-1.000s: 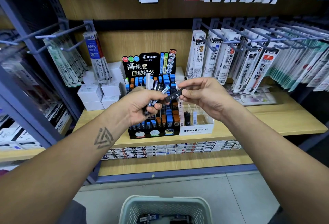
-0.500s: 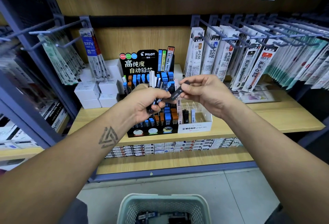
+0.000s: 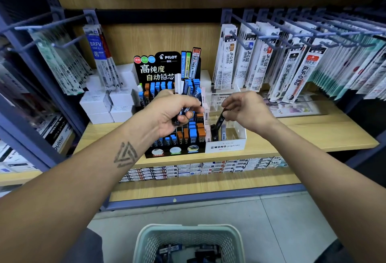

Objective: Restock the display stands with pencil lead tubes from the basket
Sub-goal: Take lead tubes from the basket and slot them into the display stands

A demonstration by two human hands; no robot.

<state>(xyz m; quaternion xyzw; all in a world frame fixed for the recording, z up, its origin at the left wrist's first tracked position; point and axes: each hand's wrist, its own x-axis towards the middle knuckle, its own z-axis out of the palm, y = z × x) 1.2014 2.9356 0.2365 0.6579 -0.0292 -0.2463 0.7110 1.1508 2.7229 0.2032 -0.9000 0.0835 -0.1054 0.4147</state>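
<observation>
- Right hand (image 3: 248, 111) pinches a black tube (image 3: 219, 121), tilted, lower end at the MONO stand (image 3: 225, 146) compartments.
- Left hand (image 3: 173, 112) grips a bunch of tubes (image 3: 186, 93), ends fanning up in front of the PILOT stand (image 3: 167, 152).
- Both stands sit side by side, touching, near the shelf (image 3: 313, 137) front edge.
- Basket (image 3: 188, 235) on the floor below, more tubes inside.

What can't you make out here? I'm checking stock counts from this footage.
- Basket contents: head view, cut off by the bottom edge.
- Number of tubes in the left hand: fingers cover them.
- Black tube label in the right hand: too small.
- Price labels on the shelf edge: too small, blurred.
</observation>
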